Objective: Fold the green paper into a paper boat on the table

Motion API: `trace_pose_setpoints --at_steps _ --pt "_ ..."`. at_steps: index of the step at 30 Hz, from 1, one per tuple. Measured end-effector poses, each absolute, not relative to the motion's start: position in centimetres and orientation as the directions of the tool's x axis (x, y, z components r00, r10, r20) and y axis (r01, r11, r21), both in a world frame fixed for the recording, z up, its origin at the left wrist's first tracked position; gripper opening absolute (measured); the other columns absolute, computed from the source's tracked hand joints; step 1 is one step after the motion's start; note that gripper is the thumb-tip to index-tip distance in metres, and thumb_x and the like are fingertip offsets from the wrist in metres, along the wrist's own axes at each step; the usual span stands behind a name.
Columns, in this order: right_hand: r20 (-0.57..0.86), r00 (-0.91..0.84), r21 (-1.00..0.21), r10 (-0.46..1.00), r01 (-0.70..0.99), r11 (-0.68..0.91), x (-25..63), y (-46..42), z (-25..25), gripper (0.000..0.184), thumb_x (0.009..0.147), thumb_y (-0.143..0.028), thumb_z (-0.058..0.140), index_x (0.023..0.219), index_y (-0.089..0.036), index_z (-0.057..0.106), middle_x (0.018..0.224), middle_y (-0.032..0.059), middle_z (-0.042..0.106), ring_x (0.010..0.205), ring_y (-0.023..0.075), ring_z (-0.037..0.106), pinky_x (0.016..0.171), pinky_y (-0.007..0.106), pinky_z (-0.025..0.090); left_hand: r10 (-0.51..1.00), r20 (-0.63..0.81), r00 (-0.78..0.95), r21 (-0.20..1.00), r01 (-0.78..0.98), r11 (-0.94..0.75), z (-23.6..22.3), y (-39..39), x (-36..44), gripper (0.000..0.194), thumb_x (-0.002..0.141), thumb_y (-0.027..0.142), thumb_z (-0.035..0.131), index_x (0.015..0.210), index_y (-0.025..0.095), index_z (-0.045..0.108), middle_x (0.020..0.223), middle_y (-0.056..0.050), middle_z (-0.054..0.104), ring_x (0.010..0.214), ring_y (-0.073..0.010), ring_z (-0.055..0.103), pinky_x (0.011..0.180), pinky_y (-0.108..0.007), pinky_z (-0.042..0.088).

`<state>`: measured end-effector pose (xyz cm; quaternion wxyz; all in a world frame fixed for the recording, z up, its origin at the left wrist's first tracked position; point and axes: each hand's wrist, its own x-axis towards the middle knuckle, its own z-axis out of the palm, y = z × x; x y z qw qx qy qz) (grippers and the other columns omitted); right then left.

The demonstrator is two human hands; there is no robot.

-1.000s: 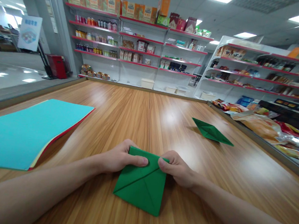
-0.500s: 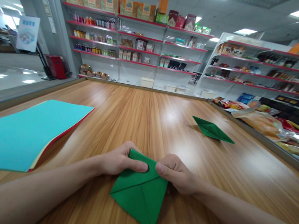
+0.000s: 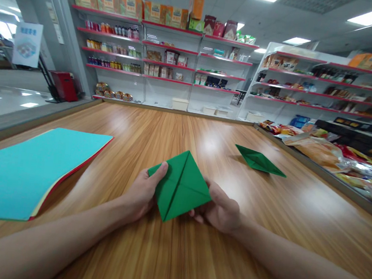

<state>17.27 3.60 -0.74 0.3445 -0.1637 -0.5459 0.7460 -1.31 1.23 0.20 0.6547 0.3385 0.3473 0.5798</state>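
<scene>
A folded green paper (image 3: pixel 183 186), diamond-shaped with a crease running down it, is held up above the wooden table (image 3: pixel 133 128). My left hand (image 3: pixel 142 193) grips its left corner, thumb on top and the other fingers behind. At the right corner my right hand (image 3: pixel 223 209) is closed on the edge, with some fingertips showing below the paper. Farther off to the right lies a second folded green paper (image 3: pixel 260 161), with pointed ends and a raised middle; neither hand touches it.
A stack of coloured paper sheets (image 3: pixel 36 166), turquoise on top, lies on the left of the table. Packaged snacks (image 3: pixel 320 153) sit beyond the right edge. Shelves (image 3: pixel 167 67) of goods stand behind the table, and a red box (image 3: pixel 64 86) is on the floor at left.
The held green paper has been lifted and turned, so a creased diamond face shows. My left hand has shifted to its left corner and my right hand to its right corner.
</scene>
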Motion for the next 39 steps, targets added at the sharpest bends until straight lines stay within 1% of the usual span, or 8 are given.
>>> trace_pose_setpoints --at_steps 7,12,18,22,31,34,36,39 --pt "-0.002 -0.496 -0.982 0.868 -0.161 -0.094 17.0 4.1 -1.1 0.035 0.076 -0.042 0.071 0.068 -0.011 0.058 0.054 0.0018 0.056 0.045 0.0099 0.051 0.037 0.018 0.039 0.994 0.021 0.112 0.898 -0.440 0.031 -0.6 1.6 -1.8 0.039 0.076 0.046 0.070 0.086 0.009 0.068 0.081 -0.011 0.071 0.069 -0.0194 0.066 0.061 -0.027 0.055" --pt "0.040 -0.391 -0.896 0.919 -0.421 -0.141 17.1 4.9 -0.4 0.033 0.075 -0.040 0.072 0.089 -0.012 0.066 0.082 0.0089 0.069 0.075 0.0200 0.065 0.071 0.034 0.054 0.926 -0.003 0.378 0.937 -0.321 0.135 -0.6 1.5 -2.4 0.033 0.073 0.037 0.074 0.081 0.005 0.072 0.077 -0.014 0.070 0.062 -0.0159 0.064 0.053 -0.022 0.052" --pt "0.093 -0.502 -0.970 0.860 -0.241 -0.035 17.1 4.4 -0.6 0.034 0.070 -0.031 0.077 0.097 -0.014 0.067 0.097 0.0091 0.070 0.088 0.0219 0.065 0.086 0.040 0.051 0.904 -0.004 0.427 0.965 -0.234 0.115 -0.5 1.4 -2.4 0.031 0.072 0.037 0.076 0.082 0.008 0.072 0.076 -0.009 0.069 0.064 -0.0139 0.062 0.060 -0.023 0.051" --pt "0.086 -0.543 -0.983 0.835 -0.185 -0.019 17.4 4.1 -0.7 0.033 0.070 -0.031 0.077 0.096 -0.014 0.068 0.096 0.0086 0.070 0.084 0.0200 0.065 0.084 0.039 0.052 0.861 -0.001 0.508 0.974 -0.194 0.115 -0.4 1.2 -2.6 0.034 0.072 0.039 0.075 0.091 0.010 0.072 0.083 -0.009 0.070 0.073 -0.0156 0.063 0.072 -0.026 0.050" --pt "0.108 -0.563 -0.989 0.819 -0.148 0.029 17.4 4.3 -0.7 0.034 0.071 -0.033 0.076 0.098 -0.014 0.068 0.096 0.0073 0.069 0.087 0.0186 0.064 0.083 0.035 0.052 0.892 0.054 0.449 0.997 -0.073 -0.023 0.0 0.8 -2.6 0.036 0.075 0.043 0.070 0.076 0.007 0.071 0.067 -0.006 0.065 0.060 -0.0127 0.057 0.058 -0.023 0.047" --pt "0.090 -0.572 -0.994 0.815 -0.102 0.038 17.4 4.3 -0.6 0.033 0.073 -0.038 0.073 0.094 -0.013 0.067 0.081 0.0048 0.068 0.063 0.0123 0.061 0.059 0.025 0.053 0.951 0.108 0.290 0.993 -0.084 -0.087 0.0 0.7 -2.4 0.039 0.077 0.046 0.068 0.071 0.007 0.068 0.063 -0.006 0.063 0.055 -0.0129 0.058 0.053 -0.023 0.048" --pt "0.059 -0.580 -0.998 0.812 -0.014 0.062 17.4 4.3 -0.6 0.033 0.074 -0.042 0.072 0.086 -0.012 0.066 0.064 0.0012 0.061 0.045 0.0077 0.050 0.040 0.019 0.041 0.969 0.119 0.214 0.992 -0.076 -0.105 0.0 0.7 -2.3 0.040 0.076 0.046 0.068 0.070 0.007 0.066 0.062 -0.007 0.064 0.053 -0.0139 0.059 0.050 -0.023 0.049" --pt "0.089 -0.615 -0.992 0.783 0.020 0.128 17.4 4.3 -0.5 0.034 0.075 -0.044 0.070 0.076 -0.011 0.062 0.055 -0.0014 0.053 0.041 0.0054 0.041 0.036 0.017 0.030 0.964 0.058 0.259 0.995 -0.094 -0.034 0.0 0.9 -2.5 0.040 0.073 0.046 0.071 0.073 0.007 0.066 0.063 -0.008 0.064 0.051 -0.0146 0.059 0.045 -0.024 0.050"
